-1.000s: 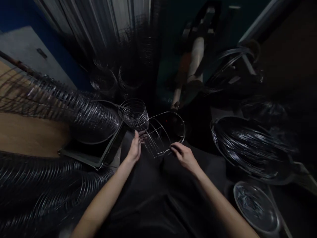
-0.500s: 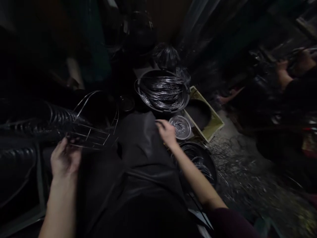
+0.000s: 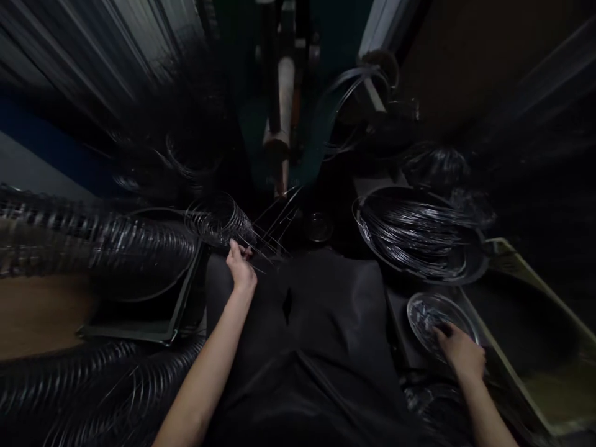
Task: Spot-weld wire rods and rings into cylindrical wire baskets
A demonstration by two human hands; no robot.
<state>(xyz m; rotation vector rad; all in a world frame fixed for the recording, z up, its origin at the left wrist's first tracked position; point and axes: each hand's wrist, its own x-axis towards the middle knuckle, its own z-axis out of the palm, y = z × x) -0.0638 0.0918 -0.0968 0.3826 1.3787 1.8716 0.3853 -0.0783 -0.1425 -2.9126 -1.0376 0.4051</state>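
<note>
My left hand is closed on a wire frame of thin bent rods, held just past my dark-clothed lap. My right hand reaches down into a small shallow metal dish of short wire pieces at the lower right; its fingers are curled in the dish and what they pinch is hidden. A small coil of wire rings lies just left of the frame.
Long stacks of wire rings fill the left side over a dark tray. A big round pan of wire bundles sits at the right, a yellowish box beyond it. A machine post stands ahead.
My right hand left the frame and went down to the small dish. The left hand kept the frame. The view swung right, then back to the front.
</note>
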